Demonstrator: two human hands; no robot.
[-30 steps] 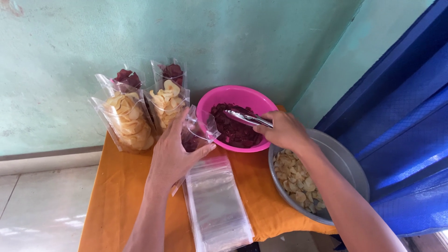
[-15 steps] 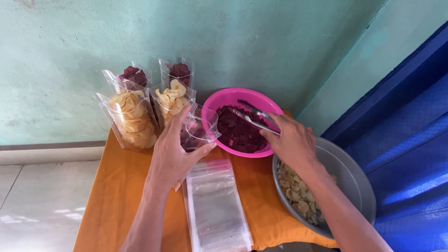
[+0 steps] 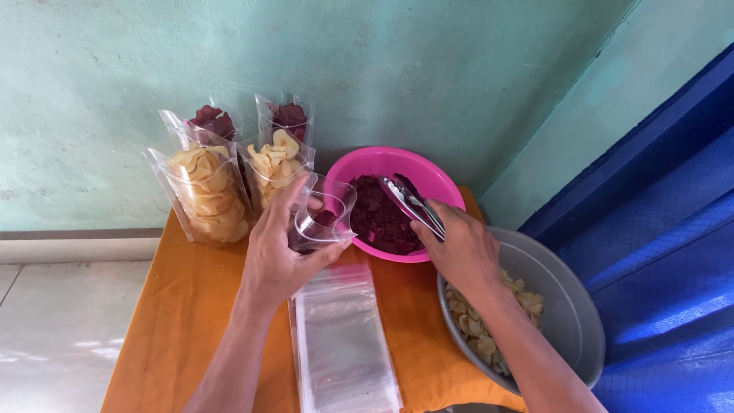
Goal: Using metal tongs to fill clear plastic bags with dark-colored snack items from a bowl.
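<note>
My left hand (image 3: 283, 256) grasps a small clear pouch (image 3: 325, 222) with its mouth held open just beside the pink bowl (image 3: 359, 164) of dark red chips (image 3: 378, 222), and since half a second ago I have lifted it a little closer to the bowl's rim. My right hand (image 3: 462, 252) is clenched around metal tongs (image 3: 413, 205), whose tips now reach further over the chips toward the pouch. A stack of empty clear bags (image 3: 340, 344) lies at the table's (image 3: 176, 321) near edge, filled pouches (image 3: 206, 191) stand at its far left corner, and a grey basin (image 3: 569, 313) sits at its right edge.
</note>
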